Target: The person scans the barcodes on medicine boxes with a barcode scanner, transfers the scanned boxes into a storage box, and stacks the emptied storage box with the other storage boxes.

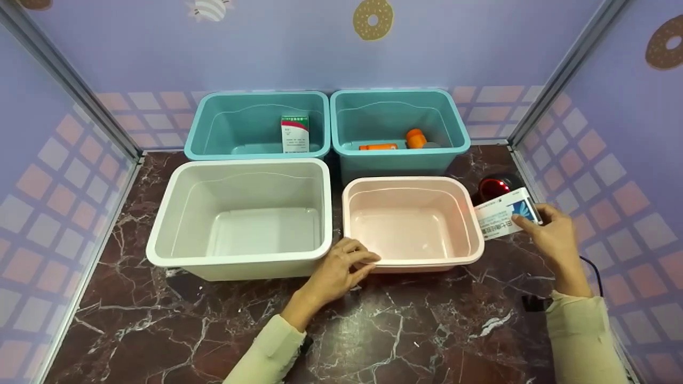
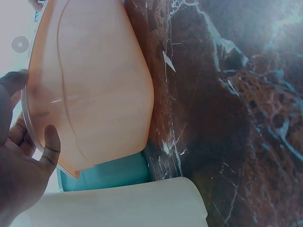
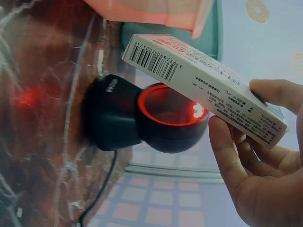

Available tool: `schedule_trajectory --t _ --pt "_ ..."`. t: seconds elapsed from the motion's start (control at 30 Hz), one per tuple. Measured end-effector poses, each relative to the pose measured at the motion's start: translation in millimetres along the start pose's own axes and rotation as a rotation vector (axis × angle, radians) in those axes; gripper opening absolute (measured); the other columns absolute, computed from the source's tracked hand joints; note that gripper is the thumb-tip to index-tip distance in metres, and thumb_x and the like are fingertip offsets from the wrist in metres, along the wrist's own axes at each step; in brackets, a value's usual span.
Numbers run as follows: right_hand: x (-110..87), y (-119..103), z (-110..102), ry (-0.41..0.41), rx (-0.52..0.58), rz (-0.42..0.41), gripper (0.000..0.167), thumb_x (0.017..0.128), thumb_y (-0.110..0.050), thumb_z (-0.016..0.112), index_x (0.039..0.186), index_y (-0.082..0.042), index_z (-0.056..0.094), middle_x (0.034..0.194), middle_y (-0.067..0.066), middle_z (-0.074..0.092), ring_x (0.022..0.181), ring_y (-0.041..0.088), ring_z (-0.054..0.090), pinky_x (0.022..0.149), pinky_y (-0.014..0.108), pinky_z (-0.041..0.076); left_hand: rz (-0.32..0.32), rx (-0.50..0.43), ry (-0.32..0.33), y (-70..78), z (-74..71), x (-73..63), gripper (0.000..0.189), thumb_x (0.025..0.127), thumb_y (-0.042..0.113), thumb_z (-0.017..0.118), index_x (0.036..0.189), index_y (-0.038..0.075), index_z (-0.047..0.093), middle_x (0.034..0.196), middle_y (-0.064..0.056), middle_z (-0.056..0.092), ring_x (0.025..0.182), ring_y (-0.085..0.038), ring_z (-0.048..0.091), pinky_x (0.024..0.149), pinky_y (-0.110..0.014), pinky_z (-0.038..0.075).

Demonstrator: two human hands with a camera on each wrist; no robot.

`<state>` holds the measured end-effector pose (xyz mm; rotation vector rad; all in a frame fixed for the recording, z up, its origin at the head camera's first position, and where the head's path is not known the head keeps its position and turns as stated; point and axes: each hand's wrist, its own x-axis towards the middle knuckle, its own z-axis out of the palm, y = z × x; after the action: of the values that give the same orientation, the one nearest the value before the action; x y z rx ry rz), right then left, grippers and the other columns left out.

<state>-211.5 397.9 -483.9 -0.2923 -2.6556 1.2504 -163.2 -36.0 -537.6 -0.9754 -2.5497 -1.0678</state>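
Observation:
My right hand (image 1: 557, 240) pinches a white and blue medicine box (image 1: 504, 216) between thumb and fingers, beside the right wall of the pink bin (image 1: 411, 218). In the right wrist view, the box's barcode side (image 3: 156, 61) is visible. The box is tilted close in front of a black barcode scanner (image 3: 116, 113) whose round window glows red. My left hand (image 1: 339, 269) holds the front left corner of the pink bin's rim, fingers over the edge and thumb outside, as the left wrist view shows. Nothing lies in the pink bin.
A white bin (image 1: 240, 260) stands left of the pink one. Behind are two teal bins: the left one (image 1: 213, 125) holds a green and white box (image 1: 295, 136), the right one (image 1: 373, 117) an orange bottle (image 1: 415, 138) and another orange item (image 1: 378, 146). Patterned walls enclose the marbled table.

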Motion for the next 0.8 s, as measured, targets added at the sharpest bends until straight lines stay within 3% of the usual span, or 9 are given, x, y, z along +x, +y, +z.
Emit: schedule_trajectory --t 0.3,0.57,0.8 --pt "-5.4 13.0 13.1 0.033 -0.001 0.041 0.042 0.086 -0.021 0.076 0.117 0.005 0.065 0.074 -0.028 0.054 0.063 -0.006 0.056 0.058 0.013 0.051 0.0 0.001 0.003 -0.1 0.5 0.1 0.017 0.093 0.023 0.07 0.108 0.018 0.076 0.098 0.001 0.067 0.103 -0.019 0.058 0.099 -0.038 0.046" --pt "-6.7 16.7 16.9 0.086 -0.092 0.073 0.043 0.085 -0.026 0.077 0.115 0.003 0.067 0.072 -0.024 0.053 0.064 -0.006 0.05 0.061 0.013 0.041 -0.013 0.004 -0.016 0.9 -0.6 0.5 0.018 0.093 0.023 0.07 0.109 0.018 0.075 0.099 0.001 0.067 0.105 -0.02 0.058 0.101 -0.039 0.046" --pt "-5.8 16.6 16.7 0.048 -0.058 0.102 0.046 0.087 -0.028 0.075 0.12 0.002 0.064 0.075 -0.024 0.054 0.063 -0.007 0.054 0.06 0.012 0.047 0.007 0.011 0.002 -0.1 0.5 0.3 0.017 0.094 0.025 0.069 0.108 0.018 0.075 0.097 0.001 0.067 0.103 -0.018 0.058 0.096 -0.035 0.047"
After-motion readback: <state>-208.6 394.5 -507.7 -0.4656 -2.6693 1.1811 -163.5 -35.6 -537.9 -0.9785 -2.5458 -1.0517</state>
